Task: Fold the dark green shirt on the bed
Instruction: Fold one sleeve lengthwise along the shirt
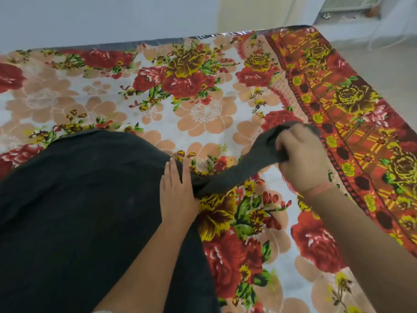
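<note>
The dark green shirt lies spread flat over the left half of the bed, its body reaching the bottom edge of the view. My left hand presses flat on the shirt's right shoulder, fingers straight. One sleeve stretches from there to the right, lifted off the sheet. My right hand grips the sleeve's end in curled fingers, held above the bed. A red thread circles my right wrist.
A floral bedsheet in red, peach and yellow covers the bed, with an orange-red patterned border along the right side. A pale wall stands behind the bed's far edge. Light floor lies beyond the right edge.
</note>
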